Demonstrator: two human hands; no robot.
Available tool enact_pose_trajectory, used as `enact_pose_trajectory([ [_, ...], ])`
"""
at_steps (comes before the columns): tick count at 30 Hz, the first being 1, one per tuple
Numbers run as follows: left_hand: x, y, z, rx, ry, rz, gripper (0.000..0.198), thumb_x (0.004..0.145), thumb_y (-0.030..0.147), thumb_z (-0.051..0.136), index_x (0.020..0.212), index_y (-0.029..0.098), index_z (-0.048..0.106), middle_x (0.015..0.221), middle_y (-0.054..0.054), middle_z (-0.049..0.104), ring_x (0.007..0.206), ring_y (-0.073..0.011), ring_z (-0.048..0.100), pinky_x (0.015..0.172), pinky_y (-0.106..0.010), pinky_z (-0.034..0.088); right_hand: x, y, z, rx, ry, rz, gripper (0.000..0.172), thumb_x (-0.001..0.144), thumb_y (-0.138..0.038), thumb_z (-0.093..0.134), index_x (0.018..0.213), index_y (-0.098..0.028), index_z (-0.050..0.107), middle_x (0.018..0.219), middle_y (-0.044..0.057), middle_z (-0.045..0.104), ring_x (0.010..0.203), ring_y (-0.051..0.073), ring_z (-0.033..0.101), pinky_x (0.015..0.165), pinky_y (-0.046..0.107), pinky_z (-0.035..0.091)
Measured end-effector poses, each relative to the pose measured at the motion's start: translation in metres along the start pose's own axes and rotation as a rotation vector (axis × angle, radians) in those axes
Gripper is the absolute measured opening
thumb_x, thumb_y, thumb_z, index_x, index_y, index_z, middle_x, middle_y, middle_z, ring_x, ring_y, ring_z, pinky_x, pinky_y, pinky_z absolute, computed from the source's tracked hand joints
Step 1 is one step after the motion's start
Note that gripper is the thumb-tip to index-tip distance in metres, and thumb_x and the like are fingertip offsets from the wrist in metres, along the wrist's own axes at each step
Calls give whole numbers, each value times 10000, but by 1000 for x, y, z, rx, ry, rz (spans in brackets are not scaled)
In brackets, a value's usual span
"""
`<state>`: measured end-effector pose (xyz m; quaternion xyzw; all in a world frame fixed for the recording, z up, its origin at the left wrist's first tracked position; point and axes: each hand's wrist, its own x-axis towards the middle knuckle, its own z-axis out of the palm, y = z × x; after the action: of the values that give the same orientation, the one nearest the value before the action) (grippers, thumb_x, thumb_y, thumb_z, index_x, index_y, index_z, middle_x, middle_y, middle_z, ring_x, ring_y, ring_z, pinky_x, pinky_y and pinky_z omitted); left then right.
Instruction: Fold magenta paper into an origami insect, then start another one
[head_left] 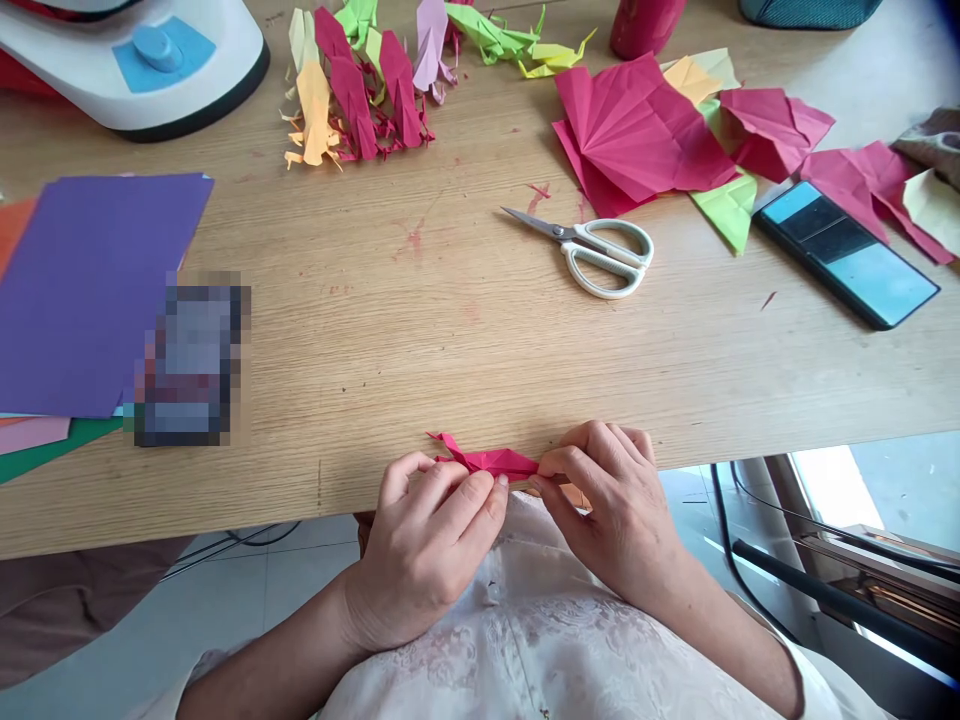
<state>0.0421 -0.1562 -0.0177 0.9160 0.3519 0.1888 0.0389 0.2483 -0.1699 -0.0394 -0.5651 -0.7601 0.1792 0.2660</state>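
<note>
A small folded figure of pinkish-red paper (pixel 491 461) lies at the table's front edge, close to my body. My left hand (pixel 442 530) grips its left and middle part, with fingers curled and thumb tip near the paper's lower edge. Thin pointed strips stick up past those fingers on the left. My right hand (pixel 611 490) pinches the tapering right end between thumb and forefinger. Part of the figure is hidden behind my left fingers. Beyond the hands, white-handled scissors (pixel 606 257) lie partly spread, blades pointing left.
Several folded paper figures (pixel 358 90) stand at the back. Creased red sheets (pixel 637 125) and a phone (pixel 847 255) lie at right. Coloured paper (pixel 90 290), a blurred phone (pixel 191 365) and a white appliance (pixel 187 60) are at left. Cables (pixel 247 538) hang below the table.
</note>
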Motion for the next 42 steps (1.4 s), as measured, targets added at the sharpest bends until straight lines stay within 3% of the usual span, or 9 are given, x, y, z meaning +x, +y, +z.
enact_pose_trajectory([
  [4, -5, -4, -2, 77, -12, 157, 233, 922, 60, 526, 1054, 103, 713, 1051, -79, 756, 875, -191, 638, 831, -400, 383, -4, 8, 0, -11, 25, -87, 63, 937, -194, 591, 884, -215, 618, 840, 25, 603, 747, 162, 520, 772, 373, 359],
  [7, -11, -6, -1, 122, -39, 186, 274, 939, 85, 492, 1112, 91, 706, 1111, -103, 739, 880, -183, 644, 820, -380, 392, -9, 14, 1, -48, 79, -199, 96, 906, -129, 619, 924, -224, 622, 852, 18, 625, 765, 155, 538, 890, 414, 402],
  [12, -17, -10, 0, 215, -18, 232, 300, 939, 117, 501, 1156, 144, 706, 1210, -48, 712, 990, -156, 619, 923, -342, 390, -17, 21, 8, -104, 212, -303, 197, 853, -74, 661, 995, -210, 672, 846, 18, 644, 755, 144, 569, 964, 430, 426],
  [15, -16, -15, 1, 228, -21, 261, 311, 943, 145, 513, 1199, 178, 687, 1372, -32, 621, 1247, -188, 527, 1111, -382, 305, -20, 23, 13, -115, 272, -313, 204, 854, -89, 671, 1020, -207, 685, 863, 25, 654, 773, 145, 586, 967, 429, 439],
  [18, -17, -22, 3, 161, -95, 310, 371, 978, 117, 396, 1257, 126, 640, 1434, -107, 559, 1366, -253, 453, 1178, -506, 234, -25, 25, 16, -143, 289, -319, 224, 863, -102, 665, 1045, -230, 685, 885, 17, 664, 781, 141, 583, 975, 429, 447],
  [22, -21, -29, 7, 92, -142, 316, 391, 988, 104, 377, 1324, 105, 577, 1477, -130, 504, 1387, -276, 436, 1189, -574, 207, -33, 28, 19, -175, 273, -359, 300, 873, -99, 637, 1128, -247, 693, 965, 29, 666, 873, 160, 587, 1007, 447, 426],
  [32, -23, -30, 7, 57, -154, 286, 395, 1010, 118, 357, 1359, 88, 539, 1490, -116, 483, 1386, -272, 435, 1202, -581, 171, -37, 18, 37, -272, 316, -319, 338, 924, -155, 565, 1192, -306, 705, 945, 28, 596, 875, 157, 503, 1051, 441, 376],
  [42, -31, -27, 19, 138, -109, 266, 411, 996, 147, 407, 1390, 131, 525, 1520, -103, 454, 1411, -250, 399, 1210, -573, 176, -42, 20, 42, -272, 339, -277, 386, 825, -158, 704, 1186, -294, 701, 950, 27, 570, 870, 159, 514, 1028, 453, 390],
])
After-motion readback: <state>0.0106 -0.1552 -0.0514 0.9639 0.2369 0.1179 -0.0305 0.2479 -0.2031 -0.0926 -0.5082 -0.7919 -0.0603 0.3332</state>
